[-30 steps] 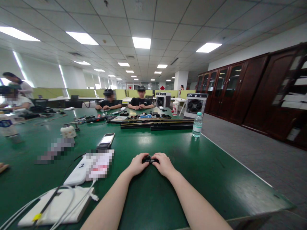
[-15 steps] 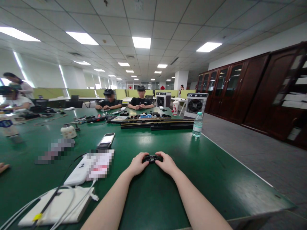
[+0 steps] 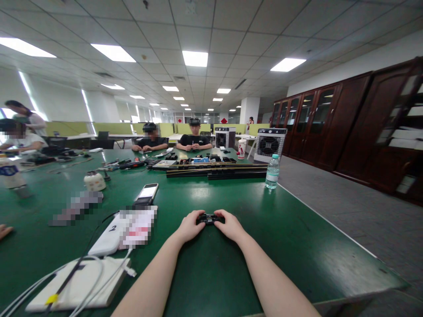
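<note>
Low over the green table (image 3: 211,273), a small black device (image 3: 209,218) sits between my two hands. It is shaped like a game controller, with some grey parts in its middle, but its exact kind is too small to make out. My left hand (image 3: 191,226) grips its left end, thumb on the near side and fingers curled around the far side. On the right end, my right hand (image 3: 229,225) holds it the same way. The fingers cover both ends of the device.
A water bottle (image 3: 272,172) stands at the right, beside long black bars (image 3: 238,171). To the left lie a phone (image 3: 146,193), a white power bank (image 3: 107,235) and a white box (image 3: 79,286) with cables. Another person's hand (image 3: 5,231) rests at the left edge. Several people sit beyond.
My hands and the black device stay almost exactly in place. At the far left, a seated person's head has shifted slightly.
</note>
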`<state>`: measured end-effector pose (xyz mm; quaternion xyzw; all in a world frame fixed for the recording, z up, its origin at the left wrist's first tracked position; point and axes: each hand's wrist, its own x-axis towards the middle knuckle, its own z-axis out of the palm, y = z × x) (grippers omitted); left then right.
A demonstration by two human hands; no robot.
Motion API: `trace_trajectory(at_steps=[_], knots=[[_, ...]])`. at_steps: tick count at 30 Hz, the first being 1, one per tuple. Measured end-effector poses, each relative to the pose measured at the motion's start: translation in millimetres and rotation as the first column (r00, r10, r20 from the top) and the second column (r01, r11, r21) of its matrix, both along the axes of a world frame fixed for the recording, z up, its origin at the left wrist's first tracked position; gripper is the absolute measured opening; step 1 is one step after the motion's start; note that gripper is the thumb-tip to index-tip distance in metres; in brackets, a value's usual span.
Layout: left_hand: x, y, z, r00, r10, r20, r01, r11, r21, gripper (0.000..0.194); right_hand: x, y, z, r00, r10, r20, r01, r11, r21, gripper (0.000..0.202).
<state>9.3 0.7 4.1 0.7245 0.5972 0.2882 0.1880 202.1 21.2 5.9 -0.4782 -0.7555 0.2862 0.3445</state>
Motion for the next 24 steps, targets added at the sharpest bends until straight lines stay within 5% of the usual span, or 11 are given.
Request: trace_trajectory(at_steps=[24], knots=[[0.0,-0.3,1.0,1.000,-0.006,0.000,0.006,1.000,0.003,0.045,-0.6,-0.3,0.0,1.000,-0.025,-0.003,0.025,1.000,0.011,0.029]])
